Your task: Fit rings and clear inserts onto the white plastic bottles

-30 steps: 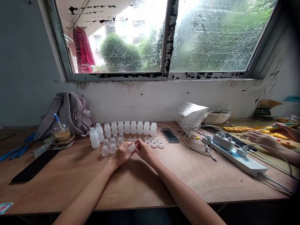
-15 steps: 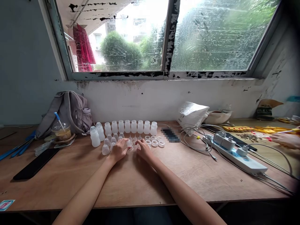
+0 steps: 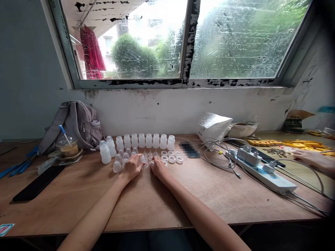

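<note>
My left hand (image 3: 132, 167) has its fingers curled around a small clear cap (image 3: 143, 159) at the middle of the group. Close beside it, my right hand (image 3: 159, 168) has its fingers bent down and drawn together at the clear bottle nipples (image 3: 150, 154); what lies between those fingertips is hidden. Translucent domed caps (image 3: 117, 166) stand to the left of my left hand. White ring collars (image 3: 172, 159) lie just right of my right hand. Behind everything runs a row of frosted small bottles (image 3: 141, 141), with two stacked-looking taller ones (image 3: 105, 153) at its left end.
A black phone-like slab (image 3: 39, 183), a drink cup (image 3: 68, 148) and a grey backpack (image 3: 75, 122) are at left. On the right are a white power strip (image 3: 272, 179), tangled cables (image 3: 220, 162) and a silvery bag (image 3: 213, 129). Another person's hand (image 3: 309, 157) works among yellow pieces.
My right hand has shifted slightly left and its fingers have come down closer to the nipples. My left hand stays almost in place. The other person's hand has moved left.
</note>
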### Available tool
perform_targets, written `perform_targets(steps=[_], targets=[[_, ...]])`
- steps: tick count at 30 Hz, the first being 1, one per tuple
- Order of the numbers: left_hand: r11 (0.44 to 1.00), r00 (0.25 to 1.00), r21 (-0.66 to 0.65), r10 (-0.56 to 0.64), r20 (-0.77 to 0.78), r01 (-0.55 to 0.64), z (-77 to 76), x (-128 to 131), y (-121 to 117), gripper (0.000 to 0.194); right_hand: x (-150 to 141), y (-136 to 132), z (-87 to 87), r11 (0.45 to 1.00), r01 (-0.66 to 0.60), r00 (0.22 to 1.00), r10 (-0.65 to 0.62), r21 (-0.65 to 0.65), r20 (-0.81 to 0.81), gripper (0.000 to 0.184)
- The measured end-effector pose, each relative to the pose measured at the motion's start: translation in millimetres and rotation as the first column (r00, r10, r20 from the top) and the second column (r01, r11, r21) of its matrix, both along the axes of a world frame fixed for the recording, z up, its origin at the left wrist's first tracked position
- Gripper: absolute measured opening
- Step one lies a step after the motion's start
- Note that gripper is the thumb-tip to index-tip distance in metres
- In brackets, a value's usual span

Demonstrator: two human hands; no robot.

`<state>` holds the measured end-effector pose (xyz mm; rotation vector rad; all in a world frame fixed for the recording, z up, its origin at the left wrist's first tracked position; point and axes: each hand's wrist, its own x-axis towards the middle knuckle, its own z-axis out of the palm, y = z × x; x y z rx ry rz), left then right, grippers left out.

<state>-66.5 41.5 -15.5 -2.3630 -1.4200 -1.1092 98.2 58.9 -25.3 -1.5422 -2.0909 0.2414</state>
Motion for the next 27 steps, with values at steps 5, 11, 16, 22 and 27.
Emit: perform_targets(steps=[5, 11, 16, 22, 27], targets=[[1.000, 1.000, -0.001, 0.009, -0.008, -0.009, -1.2, -0.3, 1.1, 0.033, -0.9, -0.2, 1.8, 1.000, 0.018, 0.999, -0.018, 0.011, -0.028, 0.022], [0.999, 0.999, 0.019, -0.035, -0.014, 0.035, 0.5, 0.6, 0.2, 0.037, -2.9, -8.7, 12.3, 0.969, -0.054, 0.976, 0.103, 0.241, -0.194, 0.021], [0.991, 0.993, 0.057, -0.118, -0.027, 0.119, -1.3, 4.7, -1.2, 0.037, -10.7, -16.4, 16.3, 0.952, -0.195, 0.950, 0.244, 0.237, -0.198, 0.023], [0.996, 0.995, 0.034, -0.088, 0.041, 0.087, 1.0, 7.1, -2.4, 0.048, 10.0, -11.7, 34.3, 0.981, 0.133, 0.990, -0.125, 0.143, -0.062, 0.024], [0.988, 0.986, -0.018, -0.151, -0.071, 0.150, 1.0, 16.2, -9.3, 0.017, 60.1, 3.8, 53.6, 0.927, 0.362, 0.930, -0.351, -0.099, 0.113, 0.026]])
